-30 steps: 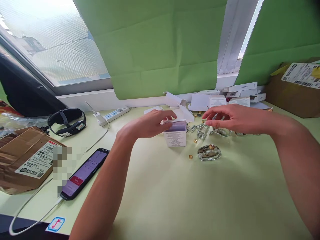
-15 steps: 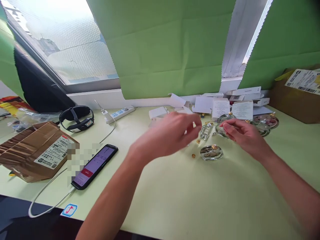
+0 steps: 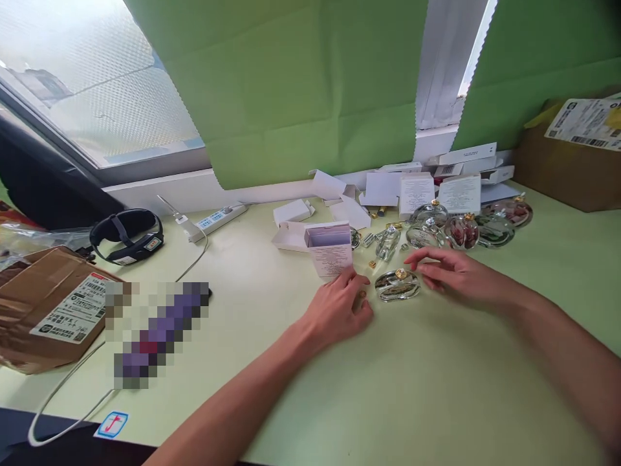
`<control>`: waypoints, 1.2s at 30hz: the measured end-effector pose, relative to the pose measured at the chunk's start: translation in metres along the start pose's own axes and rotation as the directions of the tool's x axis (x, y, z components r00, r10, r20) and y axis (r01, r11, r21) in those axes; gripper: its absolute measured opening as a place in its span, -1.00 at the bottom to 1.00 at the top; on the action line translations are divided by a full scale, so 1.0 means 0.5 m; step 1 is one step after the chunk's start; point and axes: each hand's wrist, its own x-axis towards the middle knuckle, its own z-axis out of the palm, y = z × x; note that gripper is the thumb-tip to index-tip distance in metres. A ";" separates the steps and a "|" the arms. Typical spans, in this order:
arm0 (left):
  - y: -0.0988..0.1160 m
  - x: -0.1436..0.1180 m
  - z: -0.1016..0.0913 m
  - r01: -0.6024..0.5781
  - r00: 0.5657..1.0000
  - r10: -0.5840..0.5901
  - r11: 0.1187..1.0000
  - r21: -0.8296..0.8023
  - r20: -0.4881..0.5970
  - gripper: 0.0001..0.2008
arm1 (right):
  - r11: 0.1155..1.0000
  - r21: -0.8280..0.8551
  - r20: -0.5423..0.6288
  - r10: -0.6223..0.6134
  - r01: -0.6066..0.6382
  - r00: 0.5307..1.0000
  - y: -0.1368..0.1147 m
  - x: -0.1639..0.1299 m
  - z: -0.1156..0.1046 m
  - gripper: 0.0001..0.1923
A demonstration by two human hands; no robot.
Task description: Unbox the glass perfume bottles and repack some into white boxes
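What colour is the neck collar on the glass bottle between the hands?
The collar is gold-coloured; the head view shows it best.

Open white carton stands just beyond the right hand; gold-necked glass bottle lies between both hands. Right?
Not quite: the head view shows the open white carton just beyond the left hand, not the right hand. The gold-necked glass bottle does lie between both hands.

Two hands [image 3: 339,309] [image 3: 456,274] and at least six bottles [image 3: 398,288] are occupying centre-right, two brown cartons [image 3: 43,275] [image 3: 563,171] sitting left and upper right.
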 end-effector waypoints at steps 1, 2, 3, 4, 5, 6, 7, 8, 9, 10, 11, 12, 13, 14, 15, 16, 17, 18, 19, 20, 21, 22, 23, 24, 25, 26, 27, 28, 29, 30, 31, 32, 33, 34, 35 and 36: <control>-0.002 0.000 0.000 0.003 1.000 -0.003 1.000 0.005 0.026 -0.67 | 1.000 -0.007 0.045 0.014 -0.014 0.999 0.000 -0.003 0.000 -0.54; -0.005 0.001 0.001 0.004 0.999 -0.004 1.000 0.004 0.045 -0.68 | 1.000 -0.017 0.089 0.024 -0.023 0.996 -0.002 -0.007 0.001 -0.53; -0.008 0.002 0.002 0.002 0.998 -0.002 1.000 -0.002 0.058 -0.70 | 0.999 -0.030 0.126 0.030 -0.026 0.992 -0.004 -0.010 0.002 -0.49; -0.011 0.002 0.003 -0.001 0.998 0.002 1.000 -0.016 0.065 -0.72 | 0.999 -0.043 0.147 0.031 -0.025 0.989 -0.007 -0.012 0.004 -0.45; -0.015 0.003 0.004 -0.005 0.998 0.007 0.999 -0.034 0.066 -0.73 | 0.998 -0.055 0.148 0.024 -0.016 0.989 -0.011 -0.014 0.006 -0.40; -0.018 0.004 0.005 -0.006 0.998 0.009 0.998 -0.055 0.063 -0.74 | 0.998 -0.066 0.132 0.011 -0.002 0.991 -0.015 -0.015 0.008 -0.37; -0.021 0.006 0.005 -0.005 0.998 0.010 0.997 -0.078 0.056 -0.75 | 0.997 -0.082 0.106 -0.003 0.011 0.994 -0.019 -0.015 0.011 -0.35; -0.023 0.007 0.005 -0.004 0.999 0.009 0.995 -0.102 0.046 -0.76 | 0.995 -0.099 0.077 -0.016 0.024 0.997 -0.022 -0.015 0.014 -0.35; -0.025 0.007 0.005 0.001 0.999 0.004 0.992 -0.129 0.036 -0.76 | 0.993 -0.116 0.052 -0.027 0.033 0.998 -0.026 -0.014 0.017 -0.37; -0.026 0.008 0.005 0.008 1.000 -0.004 0.987 -0.159 0.026 -0.76 | 0.991 -0.130 0.033 -0.036 0.040 0.999 -0.028 -0.013 0.020 -0.38; -0.027 0.009 0.005 0.019 1.000 -0.016 0.981 -0.191 0.017 -0.76 | 0.989 -0.143 0.020 -0.043 0.046 0.999 -0.030 -0.013 0.024 -0.39; -0.028 0.009 0.004 0.029 1.000 -0.028 0.974 -0.226 0.008 -0.75 | 0.987 -0.153 0.016 -0.050 0.052 0.999 -0.031 -0.012 0.027 -0.40; -0.029 0.010 0.005 0.039 0.999 -0.041 0.965 -0.261 -0.001 -0.75 | 0.985 -0.161 0.017 -0.057 0.059 0.998 -0.032 -0.011 0.031 -0.40; -0.030 0.011 0.005 0.050 0.998 -0.056 0.953 -0.298 -0.011 -0.75 | 0.984 -0.167 0.023 -0.064 0.067 0.998 -0.032 -0.010 0.035 -0.41; -0.031 0.011 0.005 0.061 0.997 -0.074 0.939 -0.340 -0.025 -0.75 | 0.982 -0.173 0.029 -0.069 0.073 0.997 -0.031 -0.009 0.039 -0.42; -0.032 0.012 0.005 0.074 0.995 -0.096 0.920 -0.386 -0.039 -0.75 | 0.981 -0.176 0.037 -0.072 0.078 0.997 -0.031 -0.008 0.042 -0.43; -0.033 0.013 0.004 0.089 0.991 -0.123 0.894 -0.439 -0.049 -0.75 | 0.981 -0.178 0.049 -0.074 0.082 0.996 -0.031 -0.008 0.044 -0.44; -0.033 0.014 0.002 0.106 0.987 -0.151 0.860 -0.499 -0.051 -0.75 | 0.980 -0.176 0.067 -0.078 0.089 0.995 -0.031 -0.007 0.046 -0.44; -0.031 0.014 -0.001 0.122 0.984 -0.175 0.818 -0.563 -0.042 -0.75 | 0.980 -0.172 0.086 -0.087 0.101 0.992 -0.032 -0.007 0.045 -0.43; -0.028 0.014 -0.005 0.134 0.981 -0.191 0.768 -0.626 -0.024 -0.73 | 0.979 -0.167 0.101 -0.101 0.117 0.990 -0.034 -0.008 0.044 -0.42; -0.025 0.013 -0.010 0.141 0.981 -0.196 0.711 -0.689 -0.002 -0.72 | 0.977 -0.162 0.099 -0.127 0.142 0.987 -0.037 -0.010 0.042 -0.41; -0.020 0.012 -0.015 0.144 0.981 -0.194 0.647 -0.749 0.021 -0.71 | 0.972 -0.157 0.074 -0.167 0.176 0.983 -0.042 -0.013 0.040 -0.41; -0.014 0.010 -0.019 0.144 0.981 -0.187 0.578 -0.803 0.042 -0.71 | 0.963 -0.151 0.021 -0.221 0.221 0.975 -0.047 -0.017 0.039 -0.44; -0.009 0.008 -0.023 0.142 0.982 -0.179 0.507 -0.850 0.057 -0.71 | 0.951 -0.143 -0.054 -0.284 0.274 0.957 -0.053 -0.021 0.039 -0.49; -0.003 0.006 -0.026 0.137 0.983 -0.172 0.438 -0.889 0.067 -0.71 | 0.934 -0.133 -0.136 -0.349 0.332 0.927 -0.060 -0.026 0.042 -0.54; 0.002 0.005 -0.028 0.132 0.983 -0.167 0.375 -0.918 0.073 -0.72 | 0.912 -0.125 -0.209 -0.410 0.392 0.888 -0.067 -0.031 0.048 -0.59; 0.006 0.003 -0.029 0.127 0.984 -0.162 0.323 -0.938 0.078 -0.73 | 0.887 -0.124 -0.266 -0.462 0.445 0.846 -0.074 -0.036 0.056 -0.62; 0.009 0.001 -0.030 0.123 0.984 -0.157 0.281 -0.952 0.080 -0.74 | 0.862 -0.138 -0.303 -0.505 0.487 0.808 -0.081 -0.041 0.066 -0.65; 0.012 0.000 -0.030 0.117 0.985 -0.151 0.248 -0.962 0.081 -0.75 | 0.837 -0.173 -0.321 -0.546 0.519 0.774 -0.087 -0.045 0.077 -0.67; 0.015 -0.001 -0.029 0.112 0.986 -0.143 0.220 -0.969 0.081 -0.75 | 0.807 -0.231 -0.325 -0.590 0.543 0.739 -0.092 -0.048 0.088 -0.68; 0.018 -0.002 -0.029 0.109 0.988 -0.133 0.197 -0.974 0.084 -0.76 | 0.768 -0.302 -0.319 -0.640 0.565 0.699 -0.096 -0.051 0.099 -0.69; 0.020 -0.003 -0.030 0.108 0.989 -0.123 0.178 -0.978 0.087 -0.77 | 0.724 -0.372 -0.304 -0.687 0.582 0.660 -0.099 -0.052 0.108 -0.69; 0.023 -0.005 -0.031 0.110 0.989 -0.113 0.163 -0.980 0.092 -0.77 | 0.683 -0.430 -0.284 -0.723 0.591 0.629 -0.101 -0.052 0.116 -0.68; 0.026 -0.007 -0.032 0.115 0.989 -0.105 0.152 -0.982 0.100 -0.78 | 0.647 -0.472 -0.260 -0.751 0.599 0.607 -0.102 -0.052 0.122 -0.68; 0.030 -0.008 -0.033 0.122 0.989 -0.100 0.146 -0.982 0.108 -0.78 | 0.620 -0.499 -0.235 -0.769 0.606 0.594 -0.101 -0.052 0.127 -0.68; 0.033 -0.010 -0.035 0.131 0.988 -0.095 0.145 -0.981 0.118 -0.79 | 0.603 -0.515 -0.214 -0.778 0.609 0.590 -0.101 -0.051 0.130 -0.67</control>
